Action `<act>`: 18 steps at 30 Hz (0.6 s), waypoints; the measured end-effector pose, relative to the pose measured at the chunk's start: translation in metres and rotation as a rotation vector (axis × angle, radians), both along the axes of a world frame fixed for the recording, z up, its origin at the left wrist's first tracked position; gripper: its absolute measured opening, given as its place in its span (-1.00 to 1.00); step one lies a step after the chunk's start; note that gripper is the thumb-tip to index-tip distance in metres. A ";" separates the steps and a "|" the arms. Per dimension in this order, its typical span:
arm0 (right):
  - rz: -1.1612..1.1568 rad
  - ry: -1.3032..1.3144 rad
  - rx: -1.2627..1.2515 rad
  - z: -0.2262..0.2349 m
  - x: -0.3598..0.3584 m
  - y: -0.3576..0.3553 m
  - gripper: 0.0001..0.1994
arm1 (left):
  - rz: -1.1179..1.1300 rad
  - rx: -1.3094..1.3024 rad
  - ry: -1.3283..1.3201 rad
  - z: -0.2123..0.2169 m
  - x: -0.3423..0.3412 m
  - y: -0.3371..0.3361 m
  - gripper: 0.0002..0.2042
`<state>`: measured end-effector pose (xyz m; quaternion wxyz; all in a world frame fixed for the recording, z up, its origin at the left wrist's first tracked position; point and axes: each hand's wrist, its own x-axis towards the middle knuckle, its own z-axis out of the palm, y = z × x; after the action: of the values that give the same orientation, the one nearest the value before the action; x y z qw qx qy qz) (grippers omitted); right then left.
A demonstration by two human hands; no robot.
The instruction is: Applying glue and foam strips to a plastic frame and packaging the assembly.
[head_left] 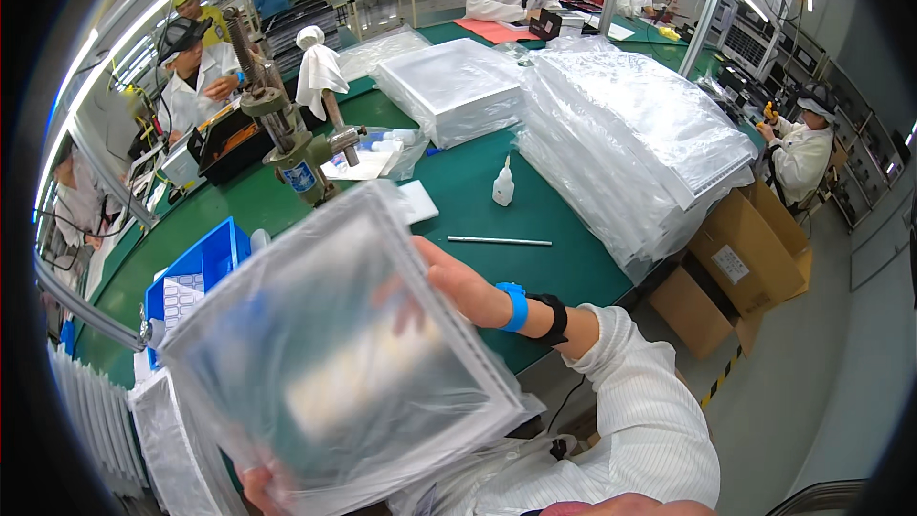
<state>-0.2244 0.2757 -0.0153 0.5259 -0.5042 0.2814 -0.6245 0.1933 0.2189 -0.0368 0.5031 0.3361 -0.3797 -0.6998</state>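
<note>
Between my hands I hold a translucent square panel (325, 363) with a light frame, wrapped in clear plastic film and tilted over the near table edge. My right hand (457, 284) grips its upper right side; the fingers show dimly behind the panel. At its lower left corner my left hand (263, 487) is closed on the edge, mostly hidden by the film. Past my right hand, a thin metal rod (500, 242) lies on the green table (468, 196). A small white dropper bottle (503, 183) stands behind the rod.
Wrapped panels are stacked at the right (630, 124) and further back (454, 86). A metal hand press (291, 148) stands left of centre, near a blue bin (205, 268). More panels (172, 440) stand at lower left. Cardboard boxes (750, 253) sit on the right; several co-workers are around.
</note>
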 end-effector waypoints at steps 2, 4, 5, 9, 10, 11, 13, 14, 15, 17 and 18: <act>0.013 -0.060 0.023 0.006 -0.004 0.002 -0.24 | -0.046 -0.031 0.042 0.013 -0.028 0.003 -0.43; -0.053 -0.099 -0.031 0.006 -0.014 0.005 -0.29 | -0.193 -0.039 0.001 0.002 -0.030 -0.014 -0.37; -0.189 -0.080 -0.028 0.004 -0.014 0.006 -0.39 | -0.222 0.001 -0.028 0.003 -0.031 -0.018 -0.33; -0.344 -0.102 0.120 0.001 -0.026 0.005 -0.50 | -0.281 -0.154 -0.160 0.003 -0.055 -0.032 -0.33; -0.345 -0.103 0.120 0.001 -0.026 0.005 -0.50 | -0.281 -0.154 -0.160 0.008 -0.064 -0.033 -0.33; -0.359 -0.122 0.149 0.002 -0.025 0.007 -0.51 | -0.271 -0.218 -0.187 0.013 -0.071 -0.032 -0.44; -0.375 -0.142 0.178 -0.001 -0.025 0.008 -0.52 | -0.262 -0.281 -0.213 0.010 -0.071 -0.044 -0.53; -0.359 -0.159 0.194 -0.003 -0.024 0.007 -0.52 | -0.290 -0.193 -0.092 0.001 -0.064 -0.062 -0.58; -0.340 -0.176 0.213 -0.006 -0.023 0.006 -0.52 | -0.314 -0.102 0.029 -0.005 -0.061 -0.075 -0.58; -0.352 -0.178 0.246 -0.009 -0.018 0.003 -0.51 | -0.270 -0.051 0.086 -0.016 -0.065 -0.095 -0.56; -0.368 -0.179 0.277 -0.009 -0.016 0.002 -0.50 | -0.231 -0.002 0.144 -0.019 -0.069 -0.103 -0.50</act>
<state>-0.2406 0.2781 -0.0239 0.4901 -0.3103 0.4038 -0.7074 0.1238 0.1157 -0.0557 0.4457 0.2384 -0.3795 -0.7749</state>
